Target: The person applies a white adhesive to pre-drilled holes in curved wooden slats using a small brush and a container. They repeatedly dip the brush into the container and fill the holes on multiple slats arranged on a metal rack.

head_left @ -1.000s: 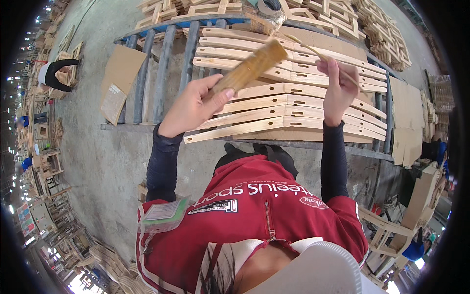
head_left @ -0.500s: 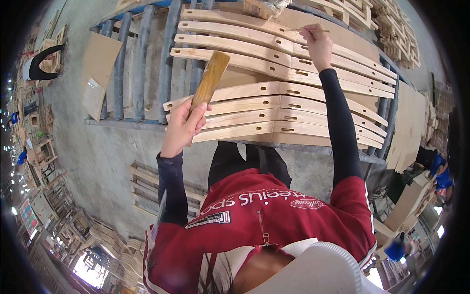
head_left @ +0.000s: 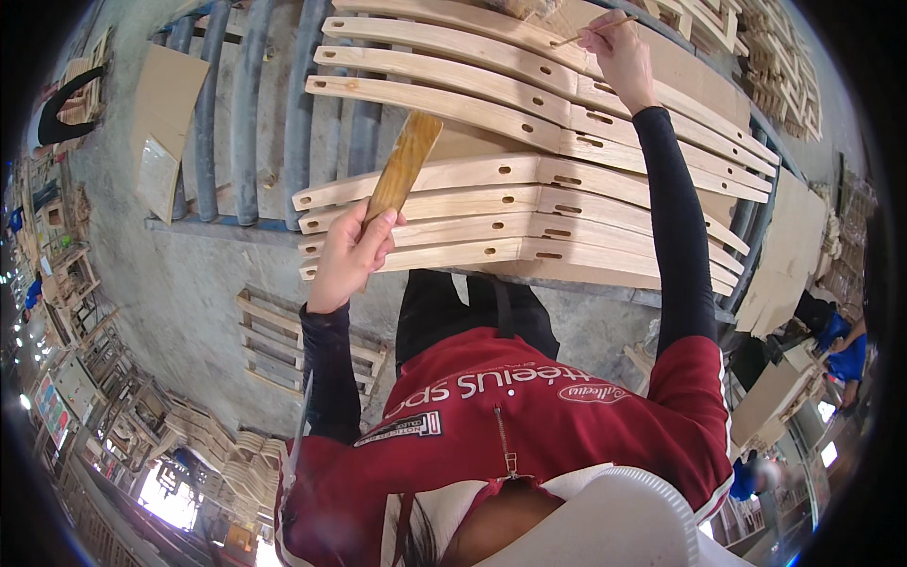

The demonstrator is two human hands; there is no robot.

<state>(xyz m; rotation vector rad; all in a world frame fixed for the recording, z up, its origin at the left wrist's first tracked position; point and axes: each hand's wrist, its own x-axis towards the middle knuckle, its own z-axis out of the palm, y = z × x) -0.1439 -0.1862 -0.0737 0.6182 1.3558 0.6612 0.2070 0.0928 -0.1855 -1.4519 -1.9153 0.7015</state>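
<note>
Workshop with a concrete floor (head_left: 189,283); curved wooden slats (head_left: 529,203) lie side by side on a blue roller rack (head_left: 236,123). Left hand (head_left: 350,260) clenched around a flat wooden block (head_left: 402,170), raised clear of the slats. Right hand (head_left: 619,52) pinches a thin stick (head_left: 590,33) over the far slats, reaching their slots.

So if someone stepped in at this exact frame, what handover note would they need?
Left hand: gripping a flat wooden stick, raised over the near slats.
Right hand: stretched to the far end, pinching a thin stick against a far slat.
Curved wooden slats with slots and holes lie in rows on the blue-railed rack.
Done: cannot tell which slats have been treated.
Left: likely the remaining slats, judging by the reach.
</note>
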